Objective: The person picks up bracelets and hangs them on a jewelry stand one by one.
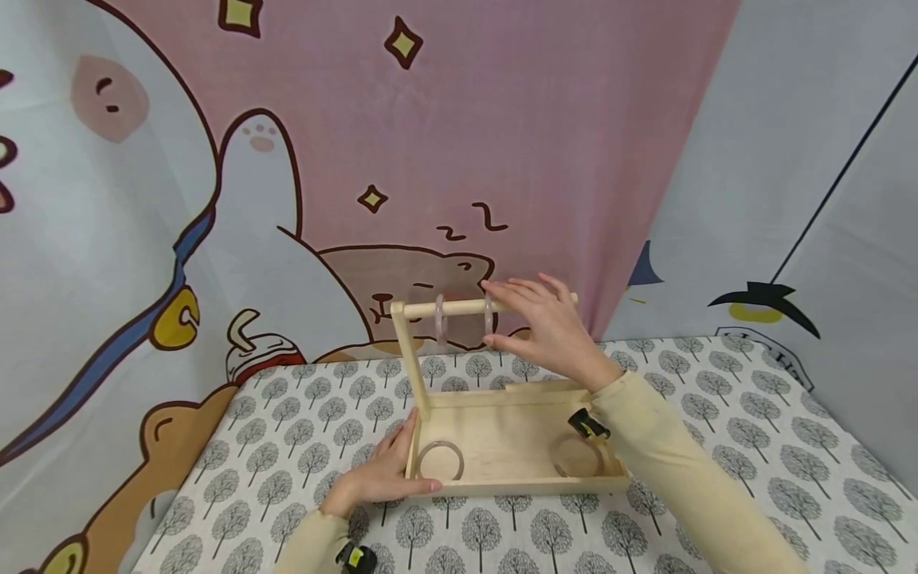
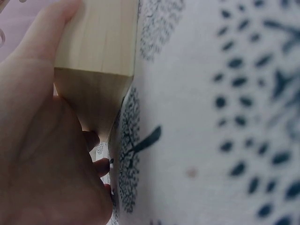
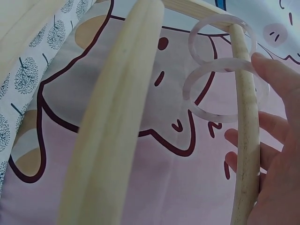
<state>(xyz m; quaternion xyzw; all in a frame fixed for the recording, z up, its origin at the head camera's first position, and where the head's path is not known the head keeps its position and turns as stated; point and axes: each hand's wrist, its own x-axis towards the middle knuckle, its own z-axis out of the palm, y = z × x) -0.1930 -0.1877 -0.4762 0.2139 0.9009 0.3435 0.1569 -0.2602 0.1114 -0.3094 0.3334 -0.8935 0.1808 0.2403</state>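
Two pale translucent bangles encircle the horizontal rod of a wooden stand (image 1: pixel 410 359), the left one (image 1: pixel 441 319) apart from the hand. My right hand (image 1: pixel 548 331) holds the other bangle (image 1: pixel 489 315) between thumb and fingers. Close up in the right wrist view, a digit overlaps this bangle's edge (image 3: pixel 187 91) and several fingers show beside the rod (image 3: pixel 246 131). Down at the front left corner of the stand's tray base (image 1: pixel 502 434), my left hand (image 1: pixel 383 470) grips it, thumb along the front rim, fingers by the left side.
Inside the tray lie two more bangles, one at left (image 1: pixel 461 462) and one at right (image 1: pixel 601 462), partly behind the right sleeve. Another wooden bar (image 1: pixel 548 387) runs along the tray's back edge. A tree-print cloth (image 1: pixel 301 434) covers the table, with a cartoon curtain (image 1: pixel 559 143) behind.
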